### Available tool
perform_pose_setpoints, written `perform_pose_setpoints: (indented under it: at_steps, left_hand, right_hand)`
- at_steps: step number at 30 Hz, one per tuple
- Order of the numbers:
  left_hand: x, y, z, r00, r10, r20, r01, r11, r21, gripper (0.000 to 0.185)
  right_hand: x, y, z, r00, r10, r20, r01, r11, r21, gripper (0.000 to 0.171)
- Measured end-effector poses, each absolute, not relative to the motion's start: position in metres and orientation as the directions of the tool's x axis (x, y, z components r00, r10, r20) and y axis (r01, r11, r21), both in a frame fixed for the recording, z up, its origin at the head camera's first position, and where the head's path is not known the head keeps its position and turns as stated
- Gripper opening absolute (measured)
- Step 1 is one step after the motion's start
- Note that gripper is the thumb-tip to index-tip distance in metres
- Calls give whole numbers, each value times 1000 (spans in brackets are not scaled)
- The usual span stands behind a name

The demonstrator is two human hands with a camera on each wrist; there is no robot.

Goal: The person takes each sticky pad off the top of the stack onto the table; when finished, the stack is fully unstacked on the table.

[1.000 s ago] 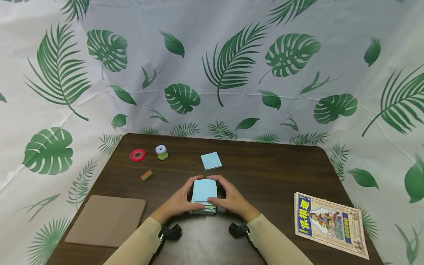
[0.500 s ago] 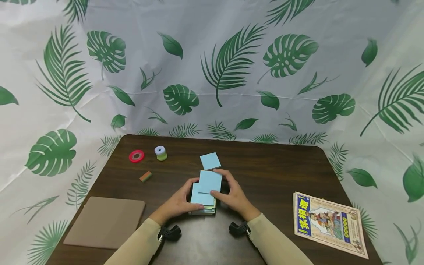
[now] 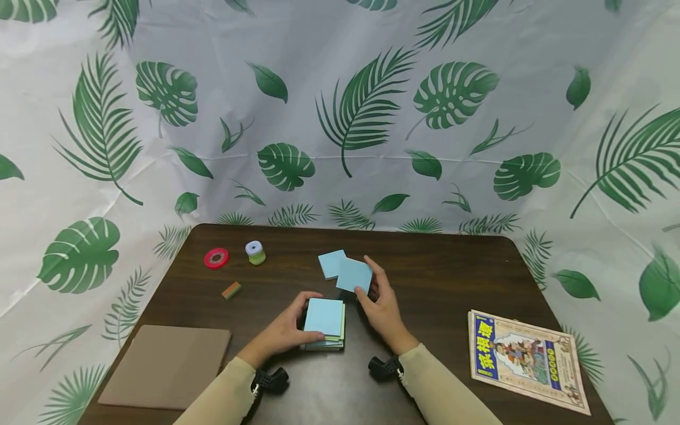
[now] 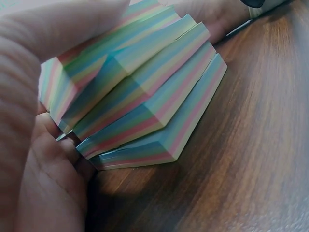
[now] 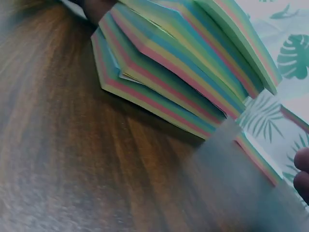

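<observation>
On the dark wood counter [image 3: 435, 283], the person's left hand [image 3: 287, 330] has its fingers and thumb curved round a stack of blue-topped paper pads [image 3: 324, 317], just below the middle of the frame. The pads sit unevenly, and the left wrist view shows edges striped pink, green, yellow and blue. The right hand [image 3: 383, 307] pinches one blue pad [image 3: 354, 275] between thumb and fingers, up and to the right of the stack. Behind that, a far pad [image 3: 329, 263] lies askew; whether the two touch I can't tell from here.

Over in the left of the frame I see a red disc [image 3: 216, 258], a small white-and-green roll [image 3: 255, 254], an orange-and-green block [image 3: 231, 290] and, lower, a flat brown folder [image 3: 167, 366]. Illustrated booklets [image 3: 526, 360] lie at lower right.
</observation>
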State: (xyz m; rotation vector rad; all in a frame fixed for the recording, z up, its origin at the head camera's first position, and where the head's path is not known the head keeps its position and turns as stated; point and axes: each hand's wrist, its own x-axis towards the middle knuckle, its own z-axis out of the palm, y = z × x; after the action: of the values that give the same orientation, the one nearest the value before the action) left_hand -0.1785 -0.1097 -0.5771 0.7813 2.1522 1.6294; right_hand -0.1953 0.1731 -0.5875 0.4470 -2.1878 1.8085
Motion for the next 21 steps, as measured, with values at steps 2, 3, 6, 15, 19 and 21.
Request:
perform_pose_setpoints:
  at_steps: [2,3,6,15,19,21]
  left_hand:
    - [-178,-110,-577,-792,607,65,227,194,954,89]
    - [-178,-110,-577,-789,611,67,227,188,956,89]
    - [-179,-110,-577,-783,618,71,225,175,958,89]
    - [-180,-113,-577,-785,616,65,222,182,958,86]
    - [-179,-112,-578,-783,618,65,231,192,954,86]
    - [-179,-112,-578,-785,617,59,223,194,955,87]
  right_hand:
    - [-198,175,-587,-923,-35,384,-384,168,-908,80]
    - [-199,176,-587,-920,-18,391,-388,166,-907,78]
    - [-206,181,-588,-899,40,437,-421,205,-884,64]
    - [-236,200,-589,-818,236,525,-417,386,-823,15]
    - [-238,204,-590,-807,258,532,-409,406,-817,17]
    - [-237,205,-590,-806,257,534,-401,427,-811,19]
